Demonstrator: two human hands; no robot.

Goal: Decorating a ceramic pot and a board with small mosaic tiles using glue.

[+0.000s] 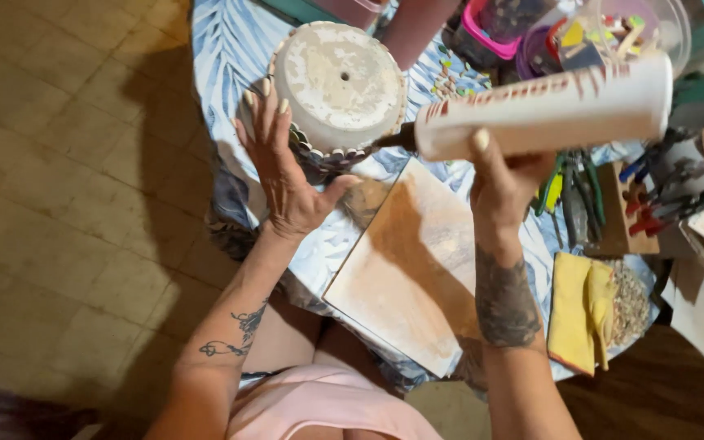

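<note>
The left hand [283, 175] lies flat against the side of an upturned white pot [340, 85], fingers spread and steadying it rather than closing round it. The pot sits base-up at the far left part of the surface [230, 49], close to that left edge, with a ring of small tiles around its rim. The right hand [503, 175] has its grip wrapped tight round a white tube [543, 114] held sideways, dark nozzle [393, 140] just at the pot's lower right rim.

Risks, as I judge them: the pot is only braced from one side, so a push from the nozzle could roll or slide it towards the left edge and the tiled floor [59, 204] beyond. A hard squeeze could flood paste over the tiles already set, or drip onto the pale board [413, 269] lying below the nozzle. The tube is long, and its far end sits near the clear tub [662, 33] and the pink container [482, 28]; a swing of the wrist could knock them.

Room to move is poor to the right: pliers and cutters [572, 195], a yellow cloth [576, 314] and a stand of small tools [653, 204] crowd that side. The near edge is taken by the board, which overhangs towards the person's lap. The only open way is left and near, off the surface.
</note>
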